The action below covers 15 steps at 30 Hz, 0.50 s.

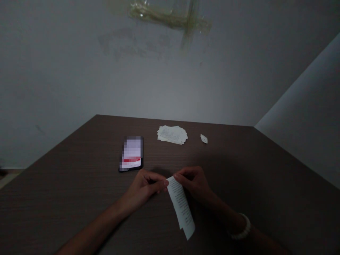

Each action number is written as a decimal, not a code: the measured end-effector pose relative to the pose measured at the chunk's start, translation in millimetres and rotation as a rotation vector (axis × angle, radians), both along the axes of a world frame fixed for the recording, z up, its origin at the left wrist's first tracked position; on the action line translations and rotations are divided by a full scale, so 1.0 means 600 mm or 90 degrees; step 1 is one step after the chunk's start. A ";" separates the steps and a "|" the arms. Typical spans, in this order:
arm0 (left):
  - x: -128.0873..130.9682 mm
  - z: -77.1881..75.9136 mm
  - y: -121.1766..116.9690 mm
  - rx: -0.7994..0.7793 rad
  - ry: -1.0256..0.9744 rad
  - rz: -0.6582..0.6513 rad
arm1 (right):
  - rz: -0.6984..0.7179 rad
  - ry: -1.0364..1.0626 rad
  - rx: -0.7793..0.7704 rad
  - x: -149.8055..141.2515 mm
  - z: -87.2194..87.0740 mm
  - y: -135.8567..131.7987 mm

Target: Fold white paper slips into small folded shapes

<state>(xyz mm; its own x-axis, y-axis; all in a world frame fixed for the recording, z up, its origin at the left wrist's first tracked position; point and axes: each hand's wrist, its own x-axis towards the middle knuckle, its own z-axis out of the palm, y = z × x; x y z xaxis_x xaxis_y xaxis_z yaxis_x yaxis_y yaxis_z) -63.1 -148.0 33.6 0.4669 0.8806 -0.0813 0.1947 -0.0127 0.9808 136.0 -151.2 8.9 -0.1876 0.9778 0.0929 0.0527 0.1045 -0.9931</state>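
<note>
Pinching, head view: left hand point(145, 187) and right hand point(197, 183) grip the printed strip point(182, 203) at its top corners, likely to steady that edge; its lower end trails toward the wearer over the bench point(79, 166). Phone point(132, 150) and paper stack point(172, 134) lie beyond, probably set back for working room.
</note>
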 end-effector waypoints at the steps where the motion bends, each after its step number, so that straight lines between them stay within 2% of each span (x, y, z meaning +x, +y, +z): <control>1: 0.000 0.000 0.001 0.002 0.005 0.002 | -0.004 -0.004 0.000 -0.001 0.002 -0.001; 5: 0.004 -0.001 0.000 0.020 0.030 0.010 | -0.068 -0.054 0.037 -0.009 0.012 -0.008; 10: 0.015 -0.002 -0.010 0.026 0.035 -0.040 | -0.163 -0.104 0.104 -0.018 0.020 -0.019; 15: 0.017 -0.008 -0.013 0.035 0.039 -0.066 | -0.195 -0.115 0.107 -0.024 0.022 -0.023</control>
